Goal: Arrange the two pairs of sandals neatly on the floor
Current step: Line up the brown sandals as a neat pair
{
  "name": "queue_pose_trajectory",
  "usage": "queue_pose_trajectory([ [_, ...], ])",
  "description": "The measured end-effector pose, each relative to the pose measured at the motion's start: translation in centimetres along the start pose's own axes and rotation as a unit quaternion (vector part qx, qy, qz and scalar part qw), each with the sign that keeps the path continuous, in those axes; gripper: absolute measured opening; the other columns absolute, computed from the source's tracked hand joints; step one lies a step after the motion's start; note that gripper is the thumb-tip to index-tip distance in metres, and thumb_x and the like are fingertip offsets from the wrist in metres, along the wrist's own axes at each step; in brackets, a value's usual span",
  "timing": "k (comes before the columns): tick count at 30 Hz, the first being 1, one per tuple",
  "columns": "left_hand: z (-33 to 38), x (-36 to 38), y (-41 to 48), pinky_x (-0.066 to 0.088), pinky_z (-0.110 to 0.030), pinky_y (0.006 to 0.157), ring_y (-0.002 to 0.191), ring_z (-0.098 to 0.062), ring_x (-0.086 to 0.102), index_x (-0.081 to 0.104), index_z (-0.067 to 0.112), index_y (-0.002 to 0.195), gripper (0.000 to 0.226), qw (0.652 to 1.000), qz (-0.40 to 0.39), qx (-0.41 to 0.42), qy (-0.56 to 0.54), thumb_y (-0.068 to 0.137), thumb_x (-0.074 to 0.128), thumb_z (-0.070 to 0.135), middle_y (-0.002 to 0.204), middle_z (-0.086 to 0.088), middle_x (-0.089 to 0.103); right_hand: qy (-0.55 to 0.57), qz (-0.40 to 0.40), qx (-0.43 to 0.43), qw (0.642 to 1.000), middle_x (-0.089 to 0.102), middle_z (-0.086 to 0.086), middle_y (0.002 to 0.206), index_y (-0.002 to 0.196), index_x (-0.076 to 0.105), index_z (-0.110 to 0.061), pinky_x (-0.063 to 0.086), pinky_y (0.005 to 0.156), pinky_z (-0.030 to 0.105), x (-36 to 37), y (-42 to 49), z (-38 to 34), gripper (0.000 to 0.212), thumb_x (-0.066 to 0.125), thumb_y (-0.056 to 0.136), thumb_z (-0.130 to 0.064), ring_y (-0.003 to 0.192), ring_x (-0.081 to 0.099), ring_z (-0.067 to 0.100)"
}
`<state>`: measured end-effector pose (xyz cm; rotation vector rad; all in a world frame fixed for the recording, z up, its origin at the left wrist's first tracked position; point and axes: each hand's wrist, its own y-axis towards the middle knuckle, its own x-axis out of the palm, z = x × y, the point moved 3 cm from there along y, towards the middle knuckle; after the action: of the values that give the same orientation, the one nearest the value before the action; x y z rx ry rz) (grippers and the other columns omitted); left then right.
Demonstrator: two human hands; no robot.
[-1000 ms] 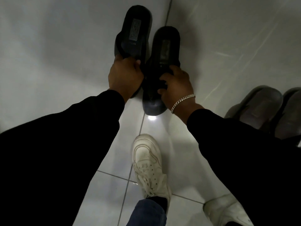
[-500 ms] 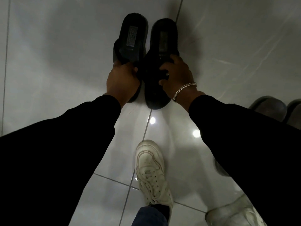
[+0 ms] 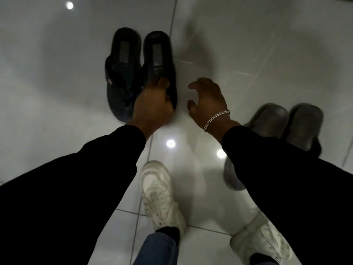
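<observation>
Black sandals (image 3: 141,73) sit side by side on the floor (image 3: 47,83) at twelve o'clock, toes pointing away, one pair looking placed. Left hand (image 3: 154,104) rests over the near end of the right-hand one; its fingers are curled under, whether gripping I cannot tell. Right hand (image 3: 207,101) hovers just beside, fingers spread wide, holding nothing. Grey sandals (image 3: 286,123) wait at three o'clock, partly behind the sleeve (image 3: 286,169), likely next for lining up

One camera only, worn on the person's head, looking steeply down at the tiled floor (image 3: 57,92), close over both outstretched arms; black sandals (image 3: 140,73) lie just beyond the fingers (image 3: 162,83).
</observation>
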<state>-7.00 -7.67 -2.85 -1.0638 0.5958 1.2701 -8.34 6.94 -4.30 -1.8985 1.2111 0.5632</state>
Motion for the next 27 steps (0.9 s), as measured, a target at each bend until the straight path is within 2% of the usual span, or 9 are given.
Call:
queue_pose_trajectory([
  [5,6.6,4.8,-1.2,0.054,-0.046,0.089,0.112,-0.037,0.059,0.051,0.01,0.13,0.045,0.997,-0.073,0.039,0.003,0.085,0.052,0.008,0.126,-0.018,0.058,-0.023,0.003,0.066,0.998,0.055,0.01,0.128,0.12,0.058,-0.012,0.04,0.097,0.032,-4.4,-4.0,5.9,0.039,0.06,0.082,-0.016,0.119,0.049,0.03],
  [8,10.0,8.8,-1.9,0.048,-0.046,0.1,0.126,-0.036,0.05,0.044,0.009,0.14,0.054,0.989,-0.128,0.076,0.024,0.087,0.051,0.01,0.137,-0.017,0.053,-0.06,0.016,0.126,0.99,0.057,0.017,0.122,0.117,0.057,-0.008,0.043,0.096,0.038,-6.9,-6.7,10.3,0.038,0.059,0.081,-0.019,0.116,0.049,0.035],
  [10,11.4,11.5,-2.1,0.036,-0.045,0.113,0.139,-0.036,0.036,0.035,0.007,0.146,0.061,0.981,-0.159,0.094,0.052,0.088,0.051,0.012,0.15,-0.019,0.041,-0.117,0.012,0.18,0.977,0.055,0.021,0.123,0.119,0.051,-0.004,0.042,0.096,0.041,-7.7,-8.6,13.3,0.045,0.059,0.079,-0.025,0.117,0.049,0.038],
  [12,12.1,14.1,-2.2,0.02,-0.046,0.121,0.149,-0.037,0.017,0.023,0.008,0.152,0.068,0.97,-0.19,0.107,0.106,0.089,0.05,0.015,0.161,-0.02,0.02,-0.142,0.011,0.263,0.954,0.054,0.023,0.123,0.12,0.047,-0.003,0.044,0.093,0.043,-8.0,-10.9,16.2,0.058,0.064,0.077,-0.038,0.115,0.05,0.04],
  [14,12.1,16.0,-2.3,0.011,-0.048,0.123,0.151,-0.04,0.001,0.012,0.012,0.155,0.074,0.961,-0.201,0.115,0.152,0.09,0.048,0.018,0.163,-0.02,0.001,-0.14,0.01,0.327,0.935,0.051,0.023,0.125,0.123,0.044,-0.001,0.043,0.094,0.048,-7.5,-13.2,18.1,0.074,0.066,0.073,-0.052,0.115,0.05,0.042],
  [16,11.9,17.2,-2.7,0.009,-0.052,0.123,0.15,-0.042,-0.006,0.008,0.015,0.155,0.079,0.963,-0.192,0.108,0.152,0.09,0.051,0.021,0.163,-0.019,-0.007,-0.152,-0.001,0.348,0.925,0.053,0.023,0.125,0.123,0.043,-0.001,0.039,0.097,0.052,-6.5,-15.2,19.2,0.081,0.064,0.072,-0.06,0.115,0.051,0.043],
  [21,11.5,18.0,-3.6,0.009,-0.06,0.119,0.15,-0.039,-0.012,-0.002,0.022,0.155,0.089,0.969,-0.174,0.091,0.153,0.088,0.056,0.033,0.164,-0.013,-0.013,-0.129,0.03,0.351,0.927,0.066,0.013,0.104,0.11,0.047,-0.009,0.031,0.1,0.057,-5.2,-16.8,19.8,0.064,0.062,0.071,-0.058,0.102,0.06,0.038],
  [27,12.3,18.1,-3.5,0.009,-0.061,0.12,0.15,-0.04,-0.011,-0.001,0.016,0.155,0.084,0.97,-0.164,0.094,0.153,0.091,0.051,0.033,0.164,-0.015,-0.011,-0.063,0.067,0.354,0.931,0.066,0.009,0.094,0.101,0.058,-0.014,0.034,0.102,0.055,-5.7,-15.7,19.7,0.028,0.064,0.078,-0.028,0.094,0.062,0.034],
])
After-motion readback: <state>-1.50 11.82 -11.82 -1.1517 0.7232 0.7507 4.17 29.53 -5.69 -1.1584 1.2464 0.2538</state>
